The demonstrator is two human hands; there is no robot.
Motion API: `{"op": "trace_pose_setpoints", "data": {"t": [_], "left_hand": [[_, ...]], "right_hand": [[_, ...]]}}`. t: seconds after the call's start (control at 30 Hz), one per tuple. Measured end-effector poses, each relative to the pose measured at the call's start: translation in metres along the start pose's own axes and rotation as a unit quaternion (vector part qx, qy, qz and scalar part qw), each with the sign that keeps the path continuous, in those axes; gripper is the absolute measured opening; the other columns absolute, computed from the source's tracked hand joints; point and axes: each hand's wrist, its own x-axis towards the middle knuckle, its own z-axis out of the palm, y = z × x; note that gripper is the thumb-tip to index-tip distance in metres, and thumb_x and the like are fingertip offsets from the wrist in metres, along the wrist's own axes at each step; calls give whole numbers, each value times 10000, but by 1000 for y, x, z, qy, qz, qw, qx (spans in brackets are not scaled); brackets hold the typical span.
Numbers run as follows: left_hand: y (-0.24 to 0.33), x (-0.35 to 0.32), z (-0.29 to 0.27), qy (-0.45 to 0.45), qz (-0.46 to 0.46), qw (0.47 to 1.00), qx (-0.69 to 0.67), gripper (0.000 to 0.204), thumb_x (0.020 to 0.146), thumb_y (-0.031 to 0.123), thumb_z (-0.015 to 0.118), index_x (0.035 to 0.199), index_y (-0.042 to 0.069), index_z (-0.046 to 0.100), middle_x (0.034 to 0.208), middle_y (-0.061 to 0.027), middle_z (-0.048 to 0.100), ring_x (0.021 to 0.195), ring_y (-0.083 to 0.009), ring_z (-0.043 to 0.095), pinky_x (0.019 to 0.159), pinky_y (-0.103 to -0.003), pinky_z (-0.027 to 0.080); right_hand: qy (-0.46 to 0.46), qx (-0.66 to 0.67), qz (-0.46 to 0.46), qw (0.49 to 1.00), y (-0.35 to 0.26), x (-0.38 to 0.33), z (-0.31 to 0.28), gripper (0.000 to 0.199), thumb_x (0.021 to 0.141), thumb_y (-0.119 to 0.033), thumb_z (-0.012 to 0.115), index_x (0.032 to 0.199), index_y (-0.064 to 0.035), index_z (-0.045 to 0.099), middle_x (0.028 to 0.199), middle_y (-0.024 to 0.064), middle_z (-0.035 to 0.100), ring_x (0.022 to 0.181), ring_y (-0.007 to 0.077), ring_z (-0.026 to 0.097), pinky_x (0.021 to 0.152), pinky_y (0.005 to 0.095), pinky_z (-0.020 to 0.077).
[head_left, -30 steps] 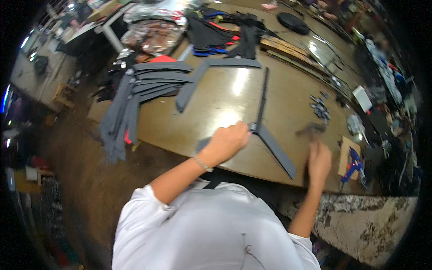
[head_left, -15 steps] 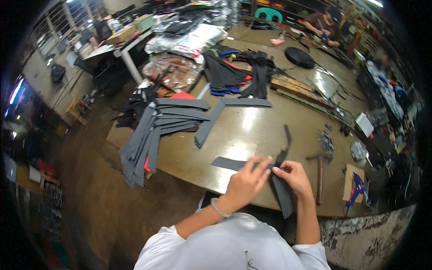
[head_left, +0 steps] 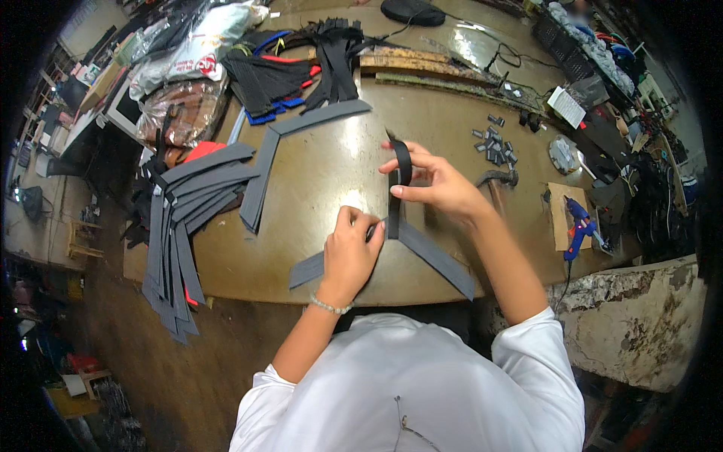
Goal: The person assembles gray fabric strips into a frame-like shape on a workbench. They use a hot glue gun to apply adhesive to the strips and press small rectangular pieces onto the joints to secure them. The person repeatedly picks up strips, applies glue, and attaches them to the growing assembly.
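Note:
On the near part of the table lies a grey V-shaped fabric strip (head_left: 439, 262), its bend toward the far side. A narrow black strap (head_left: 395, 203) rises from that bend. My right hand (head_left: 440, 184) pinches the strap between thumb and fingers, and its upper end curls over the fingertips. My left hand (head_left: 349, 252) rests over the left arm of the strip beside the bend, fingers curled and closed. A small dark bit shows between its thumb and finger; what it is cannot be made out.
Grey strips (head_left: 181, 218) are stacked at the table's left edge, near another bent strip (head_left: 260, 181). To the right are a hammer (head_left: 497, 192), small dark metal pieces (head_left: 493, 147) and a blue glue gun (head_left: 578, 233). Wooden bars (head_left: 452, 71) and black straps (head_left: 335, 64) lie farther back.
My right hand has moved up and away from the bend, drawing the strap upright. My left hand's spread fingers have curled closed beside the bend. The view has shifted.

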Motion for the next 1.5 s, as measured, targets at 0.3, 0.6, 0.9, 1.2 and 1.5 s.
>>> {"op": "trace_pose_setpoints", "data": {"t": [0.3, 0.6, 0.9, 1.2, 1.5], "left_hand": [[-6, 2, 12, 6, 44, 999, -17, 134, 843, 85, 678, 963, 69, 619, 857, -108, 614, 719, -298, 643, 618, -393, 522], [-7, 2, 10, -14, 54, 998, -34, 206, 850, 46, 642, 1042, 120, 639, 872, -93, 572, 682, -292, 638, 599, -401, 527], [-1, -1, 8, -62, 64, 995, 52, 343, 853, 60, 618, 1157, 208, 672, 967, -91, 545, 638, -311, 619, 555, -406, 528], [6, 0, 6, -43, 26, 998, 38, 160, 911, 91, 598, 1056, 119, 659, 931, -111, 557, 660, -314, 622, 584, -419, 529], [2, -19, -23, 4, 12, 1000, 11, 106, 905, 128, 640, 1000, 103, 680, 932, -84, 596, 694, -268, 636, 616, -373, 509]], "right_hand": [[169, -179, 43, 968, 33, -33, 57, 342, 840, 60, 612, 1170, -26, 644, 1118, 126, 594, 919, 188, 616, 772, 269, 504], [146, -431, -123, 882, 30, -77, 92, 304, 781, 30, 595, 1082, 41, 637, 1061, 158, 620, 1091, 351, 596, 897, 406, 521], [93, -359, -116, 921, 32, -91, 81, 291, 765, 66, 595, 1051, 35, 635, 1040, 174, 614, 1160, 390, 570, 938, 434, 496], [378, -273, 93, 880, 6, -201, 12, 253, 811, 18, 692, 1048, -41, 623, 984, 51, 614, 915, 148, 610, 853, 299, 500], [585, -257, 202, 743, 59, -242, -161, 496, 889, -339, 734, 1207, -42, 496, 901, 63, 624, 739, 133, 605, 551, 266, 484]]}}
